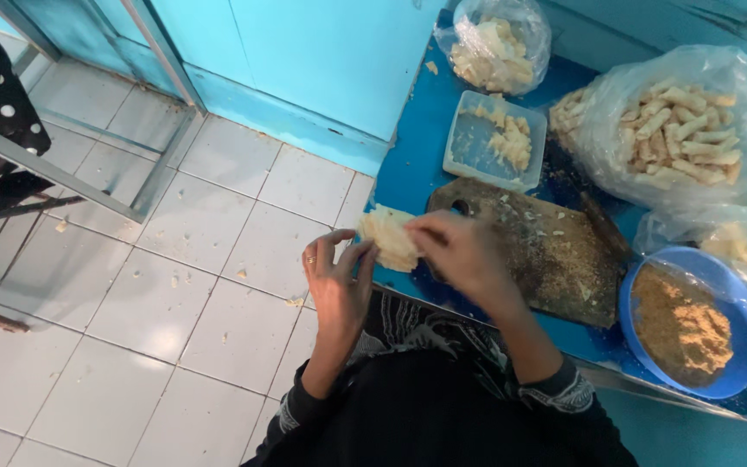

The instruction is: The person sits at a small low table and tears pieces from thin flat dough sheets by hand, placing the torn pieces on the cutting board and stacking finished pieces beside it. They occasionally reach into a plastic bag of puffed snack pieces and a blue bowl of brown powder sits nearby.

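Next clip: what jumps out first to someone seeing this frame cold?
At centre, the left hand and right hand together hold a pale folded pastry sheet over the edge of the blue table. On the table beside them lies a worn wooden cutting board dusted with crumbs, with a blue bowl of breadcrumbs at its right. Behind, a large clear plastic bag of finished rolls sits at the far right.

Single head-worn view, steeply downward, close over blue table [417, 164] edge.
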